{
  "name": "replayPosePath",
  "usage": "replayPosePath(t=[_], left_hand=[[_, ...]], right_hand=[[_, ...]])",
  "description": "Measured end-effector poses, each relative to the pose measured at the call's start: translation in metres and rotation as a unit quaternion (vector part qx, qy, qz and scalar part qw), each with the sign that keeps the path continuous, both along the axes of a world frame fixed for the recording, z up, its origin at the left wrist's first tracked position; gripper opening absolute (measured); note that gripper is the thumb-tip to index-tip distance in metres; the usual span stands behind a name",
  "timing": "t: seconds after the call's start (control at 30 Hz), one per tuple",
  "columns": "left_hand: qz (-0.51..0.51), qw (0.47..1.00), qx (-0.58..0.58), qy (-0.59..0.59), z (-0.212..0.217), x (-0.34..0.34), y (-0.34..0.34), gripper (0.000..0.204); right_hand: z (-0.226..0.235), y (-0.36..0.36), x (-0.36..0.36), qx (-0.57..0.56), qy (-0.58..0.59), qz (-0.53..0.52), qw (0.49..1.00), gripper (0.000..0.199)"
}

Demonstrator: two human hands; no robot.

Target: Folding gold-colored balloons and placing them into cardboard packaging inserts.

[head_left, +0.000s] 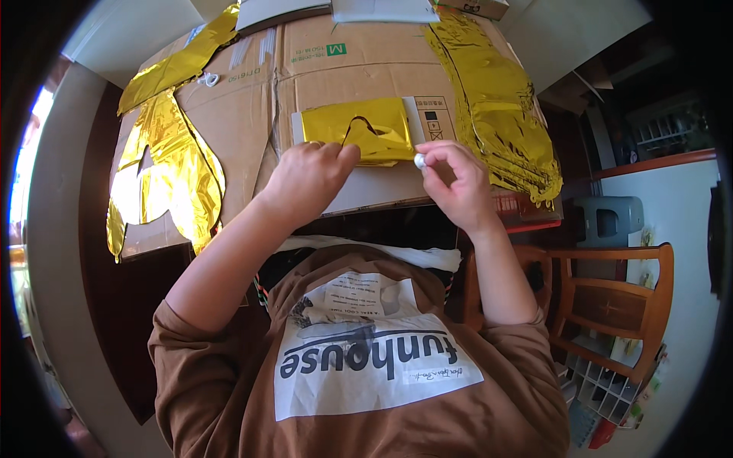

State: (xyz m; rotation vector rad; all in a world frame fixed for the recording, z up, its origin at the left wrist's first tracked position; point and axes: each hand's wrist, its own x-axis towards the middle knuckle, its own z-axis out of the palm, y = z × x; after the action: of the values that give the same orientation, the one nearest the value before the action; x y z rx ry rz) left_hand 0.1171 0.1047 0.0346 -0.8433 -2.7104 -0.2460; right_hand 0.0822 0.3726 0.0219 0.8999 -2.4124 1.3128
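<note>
A folded gold foil sheet [357, 126] lies on a white board [414, 118] near the front edge of the cardboard-covered table. My left hand [314, 174] is closed, its curled fingers over the foil's near left edge; what they grip, if anything, is hidden. Between the thumb and fingers of my right hand [462, 179] is a small white round piece [420, 160], pinched just beside the foil's near right corner. A thin dark curved line runs across the shiny foil up from my left fingers; I cannot tell whether it is a cut or a reflection.
Cut gold foil [169, 153] drapes over the table's left side, a small white object [208, 79] beside it. A layered gold foil stack [504, 114] covers the right side. Pale boards [282, 11] lie at the far edge. A wooden chair [611, 298] stands at right.
</note>
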Motion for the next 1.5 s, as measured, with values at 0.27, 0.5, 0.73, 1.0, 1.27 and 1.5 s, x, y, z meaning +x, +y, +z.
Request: replayPosePath(t=[0.27,0.5,0.73,1.0,1.27,1.5], left_hand=[[0.022,0.999,0.044,-0.013,0.017,-0.013,-0.01,0.025],[0.021,0.997,0.066,-0.013,0.016,-0.011,-0.009,0.028],[0.016,0.999,0.049,-0.005,0.001,0.0,-0.01,0.027],[-0.001,0.995,0.104,0.014,0.006,0.01,-0.022,0.048],[0.069,0.996,0.031,-0.043,-0.036,-0.026,-0.038,0.111],[0.06,0.995,0.038,-0.068,-0.038,-0.002,-0.023,0.113]], right_hand=[[-0.005,-0.037,0.029,0.121,0.163,-0.029,0.979,0.02],[-0.02,-0.064,0.006,0.256,0.154,-0.069,0.952,0.025],[0.002,-0.034,0.03,0.116,0.173,-0.045,0.977,0.011],[0.018,-0.05,-0.039,0.101,0.121,-0.038,0.987,0.029],[-0.021,-0.062,-0.063,0.354,0.004,0.045,0.934,0.079],[-0.036,-0.047,-0.038,0.314,0.079,0.041,0.945,0.081]])
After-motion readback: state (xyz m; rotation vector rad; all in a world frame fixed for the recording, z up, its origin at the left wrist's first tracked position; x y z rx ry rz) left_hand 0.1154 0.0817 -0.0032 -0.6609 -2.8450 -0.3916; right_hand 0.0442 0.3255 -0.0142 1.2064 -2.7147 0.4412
